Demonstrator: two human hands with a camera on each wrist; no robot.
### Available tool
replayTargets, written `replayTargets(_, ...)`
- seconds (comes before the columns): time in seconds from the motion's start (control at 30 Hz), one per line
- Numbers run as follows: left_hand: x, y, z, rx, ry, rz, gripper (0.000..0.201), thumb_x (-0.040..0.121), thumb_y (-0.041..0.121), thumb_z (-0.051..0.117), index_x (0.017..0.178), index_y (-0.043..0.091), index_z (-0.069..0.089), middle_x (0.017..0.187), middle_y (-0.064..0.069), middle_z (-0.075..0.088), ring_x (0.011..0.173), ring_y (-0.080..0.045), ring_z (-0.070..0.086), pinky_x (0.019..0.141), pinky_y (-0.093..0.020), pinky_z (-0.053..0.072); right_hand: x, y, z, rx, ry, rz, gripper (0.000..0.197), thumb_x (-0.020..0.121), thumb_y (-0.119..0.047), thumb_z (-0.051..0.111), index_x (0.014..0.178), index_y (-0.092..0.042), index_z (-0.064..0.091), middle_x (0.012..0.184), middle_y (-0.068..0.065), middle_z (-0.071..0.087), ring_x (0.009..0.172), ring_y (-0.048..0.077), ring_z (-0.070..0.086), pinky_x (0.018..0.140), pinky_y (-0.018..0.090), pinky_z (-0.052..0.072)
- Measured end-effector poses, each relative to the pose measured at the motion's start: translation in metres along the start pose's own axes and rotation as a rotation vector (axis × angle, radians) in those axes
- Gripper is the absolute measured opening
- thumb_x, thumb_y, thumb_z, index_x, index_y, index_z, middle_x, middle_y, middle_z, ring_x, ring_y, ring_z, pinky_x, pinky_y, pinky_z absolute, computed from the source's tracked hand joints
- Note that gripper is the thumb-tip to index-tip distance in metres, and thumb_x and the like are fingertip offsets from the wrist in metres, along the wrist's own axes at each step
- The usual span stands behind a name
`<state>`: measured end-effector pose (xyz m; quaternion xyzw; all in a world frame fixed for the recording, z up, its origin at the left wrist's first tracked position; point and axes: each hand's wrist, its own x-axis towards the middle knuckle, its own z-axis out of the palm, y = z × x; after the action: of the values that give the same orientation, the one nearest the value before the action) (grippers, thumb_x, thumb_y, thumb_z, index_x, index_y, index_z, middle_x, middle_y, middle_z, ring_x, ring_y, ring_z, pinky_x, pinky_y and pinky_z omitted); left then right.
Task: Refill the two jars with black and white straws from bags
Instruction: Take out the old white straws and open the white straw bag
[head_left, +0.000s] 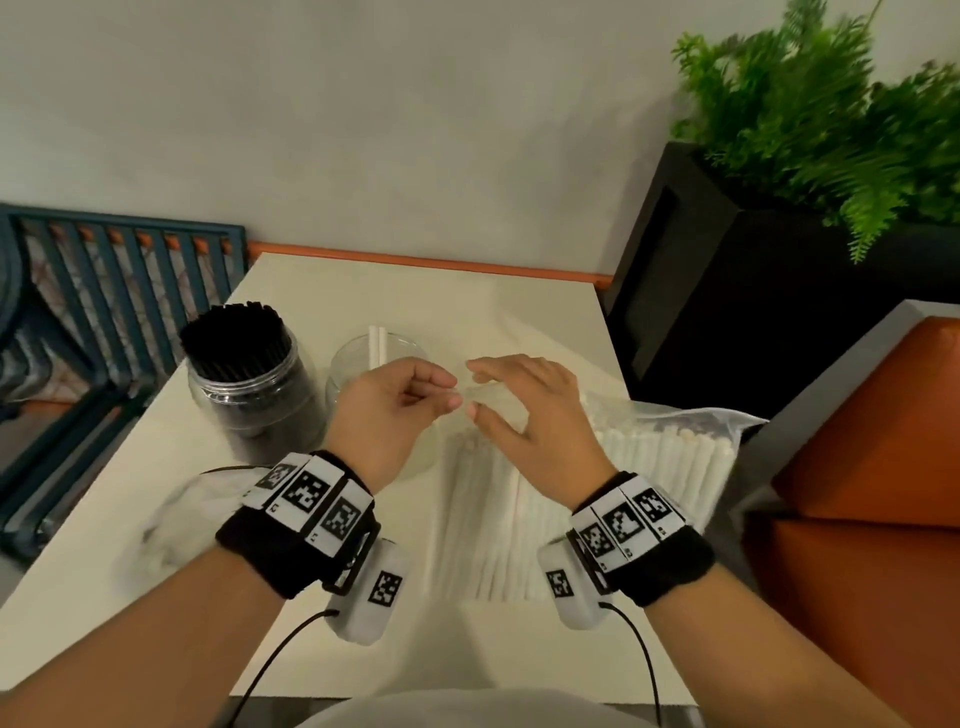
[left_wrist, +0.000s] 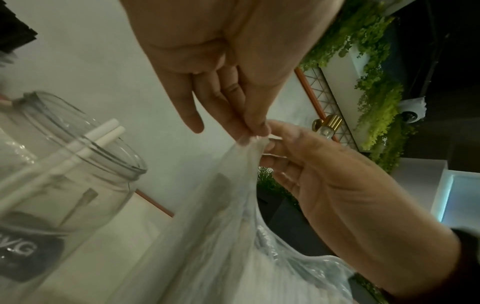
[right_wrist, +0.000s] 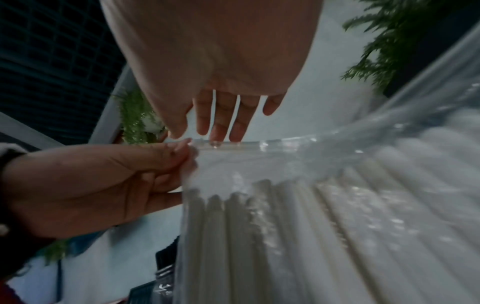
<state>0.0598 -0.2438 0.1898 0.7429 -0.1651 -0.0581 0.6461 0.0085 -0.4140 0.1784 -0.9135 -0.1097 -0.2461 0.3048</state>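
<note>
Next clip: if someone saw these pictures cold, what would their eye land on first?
Probably the two hands meeting mid-table: the left hand pinches the top edge of the clear bag of white straws, the right hand at the same edge with fingers spread. Next, the jar packed with black straws at the left, beside a near-empty jar with two white straws.

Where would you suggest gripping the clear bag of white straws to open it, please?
Grip the clear bag by its empty top edge, from above, one hand on each layer. The straws stop short of it, leaving loose film. The left hand already pinches it; the right hand is at it.
</note>
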Motion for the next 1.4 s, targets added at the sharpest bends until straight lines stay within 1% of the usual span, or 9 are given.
replayTargets(0.2,-0.006,-0.004,-0.004,0.033,0.053,0.086,0.028,0.079,-0.003,0.069,0.086,0.019,0.054,0.073,0.002,0.067,0.074,-0.011,0.066,0.074,-0.021,0.053,0.018,-0.004,0.017,0.118,-0.039,-0.015,0.01,0.086,-0.021,0.067,0.092,-0.029,0.07,0.081,-0.021,0.053,0.081,0.009,0.053,0.089,0.039,0.04)
replayTargets(0.5,-0.019,-0.017,-0.016,0.191,0.166,0.107,0.031,0.084,-0.003,0.061,0.078,0.023,0.046,0.076,0.006,0.067,0.078,-0.002,0.065,0.076,-0.015,0.048,0.024,0.029,0.033,-0.255,-0.284,-0.177,0.014,0.088,-0.002,0.051,0.088,-0.016,0.057,0.084,-0.008,0.05,0.076,0.011,0.042,0.09,0.023,0.021)
replayTargets(0.6,-0.022,-0.016,-0.025,0.169,0.171,0.08,0.028,0.085,-0.002,0.06,0.078,0.02,0.045,0.076,0.012,0.064,0.074,0.005,0.062,0.074,-0.009,0.046,0.023,0.057,0.026,-0.306,-0.346,-0.094,0.031,0.091,-0.019,0.028,0.092,-0.014,0.058,0.086,-0.003,0.057,0.076,0.013,0.045,0.094,0.03,0.027)
replayTargets(0.67,-0.023,-0.018,-0.03,0.173,0.194,0.05,0.028,0.085,0.0,0.061,0.076,0.021,0.045,0.072,0.013,0.06,0.071,0.001,0.059,0.074,-0.013,0.046,0.024,0.071,0.018,-0.345,-0.388,-0.036,0.041,0.09,-0.028,0.019,0.095,-0.015,0.057,0.086,-0.003,0.054,0.079,0.016,0.046,0.093,0.034,0.031)
replayTargets(0.8,-0.024,-0.025,-0.044,0.15,0.245,0.01,0.029,0.084,-0.001,0.061,0.076,0.023,0.047,0.077,-0.001,0.062,0.081,-0.022,0.06,0.084,-0.041,0.05,0.023,0.098,-0.001,-0.552,-0.444,0.083,0.018,0.096,-0.009,0.039,0.099,-0.02,0.054,0.093,-0.003,0.05,0.089,0.022,0.048,0.084,0.033,0.031)
replayTargets(0.93,-0.027,-0.029,-0.057,0.102,0.268,-0.035,0.031,0.086,-0.003,0.055,0.076,0.025,0.046,0.078,-0.001,0.06,0.075,-0.015,0.056,0.077,-0.038,0.048,0.009,0.114,-0.021,-0.644,-0.457,0.213,0.021,0.092,-0.003,0.039,0.099,-0.019,0.05,0.094,-0.002,0.046,0.082,0.019,0.041,0.073,0.031,0.03)
replayTargets(1.13,-0.026,-0.029,-0.069,0.053,0.251,-0.076,0.031,0.089,-0.005,0.052,0.077,0.023,0.045,0.078,-0.003,0.057,0.074,-0.02,0.053,0.073,-0.044,0.05,0.003,0.125,-0.032,-0.467,-0.306,0.405,0.028,0.088,0.012,0.039,0.087,-0.016,0.043,0.085,0.008,0.051,0.071,0.029,0.052,0.063,0.039,0.044)
replayTargets(1.27,-0.024,-0.029,-0.072,0.096,0.259,-0.084,0.031,0.089,-0.004,0.052,0.077,0.024,0.044,0.078,-0.006,0.057,0.075,-0.023,0.053,0.074,-0.047,0.052,0.003,0.119,-0.033,-0.413,-0.087,0.406,0.022,0.089,0.012,0.039,0.09,-0.004,0.054,0.084,0.008,0.047,0.072,0.028,0.049,0.062,0.032,0.035)
replayTargets(1.4,-0.024,-0.026,-0.075,0.276,0.299,-0.038,0.024,0.088,-0.003,0.053,0.085,0.019,0.045,0.079,-0.002,0.057,0.078,-0.022,0.054,0.066,-0.016,0.048,0.008,0.1,-0.041,-0.381,0.049,0.376,0.025,0.088,0.013,0.04,0.1,0.001,0.058,0.093,0.008,0.044,0.077,0.025,0.046,0.068,0.03,0.033)
